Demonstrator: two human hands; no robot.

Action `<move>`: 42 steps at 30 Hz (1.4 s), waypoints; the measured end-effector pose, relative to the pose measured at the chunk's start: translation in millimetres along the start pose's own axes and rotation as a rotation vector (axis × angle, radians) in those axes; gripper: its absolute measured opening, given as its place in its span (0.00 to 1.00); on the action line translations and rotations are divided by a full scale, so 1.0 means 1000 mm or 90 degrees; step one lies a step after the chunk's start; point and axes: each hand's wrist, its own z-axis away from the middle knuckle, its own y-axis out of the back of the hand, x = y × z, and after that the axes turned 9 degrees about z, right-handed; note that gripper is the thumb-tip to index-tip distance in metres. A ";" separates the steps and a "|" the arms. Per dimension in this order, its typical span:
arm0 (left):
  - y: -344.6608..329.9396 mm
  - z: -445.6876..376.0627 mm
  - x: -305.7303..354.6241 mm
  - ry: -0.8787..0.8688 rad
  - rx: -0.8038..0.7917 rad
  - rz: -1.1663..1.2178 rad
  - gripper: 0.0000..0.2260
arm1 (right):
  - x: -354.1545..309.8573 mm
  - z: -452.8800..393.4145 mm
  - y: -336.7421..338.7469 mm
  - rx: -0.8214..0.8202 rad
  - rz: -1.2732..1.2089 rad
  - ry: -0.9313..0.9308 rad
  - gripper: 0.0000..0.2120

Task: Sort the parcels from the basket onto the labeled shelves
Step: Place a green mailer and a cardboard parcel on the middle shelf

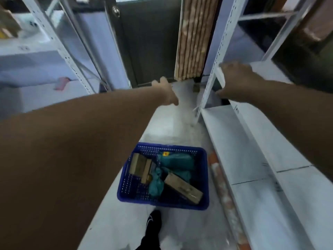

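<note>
Both arms reach out over the blue basket [163, 179] on the floor.

The right hand [236, 79] clasps the front edge of a white shelf [252, 134], fingers curled over it. The left hand [166, 92] hangs in the aisle, loosely spread, holding nothing. Brown boxes [182, 187] and teal wrapped parcels [175, 161] lie in the basket, just ahead of a black shoe [153, 222].

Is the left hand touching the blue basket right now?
Apart. The head view shows the left hand stretched out empty over the floor, well beyond the blue basket, with bare floor showing between them.
</note>
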 end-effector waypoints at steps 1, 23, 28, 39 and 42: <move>-0.019 -0.010 -0.022 0.030 -0.014 -0.008 0.48 | 0.002 -0.003 -0.032 -0.025 -0.004 -0.012 0.39; -0.401 -0.101 -0.438 0.273 -0.215 -0.127 0.58 | -0.013 0.093 -0.607 -0.415 0.029 -0.091 0.56; -0.448 -0.120 -0.480 0.275 -0.215 -0.153 0.60 | -0.023 0.099 -0.668 -0.423 0.013 -0.113 0.61; -0.514 -0.138 -0.525 0.344 -0.228 -0.111 0.63 | -0.035 0.103 -0.734 -0.338 0.161 -0.054 0.58; -0.528 -0.142 -0.532 0.363 -0.209 -0.073 0.66 | -0.032 0.099 -0.738 -0.324 0.138 -0.040 0.45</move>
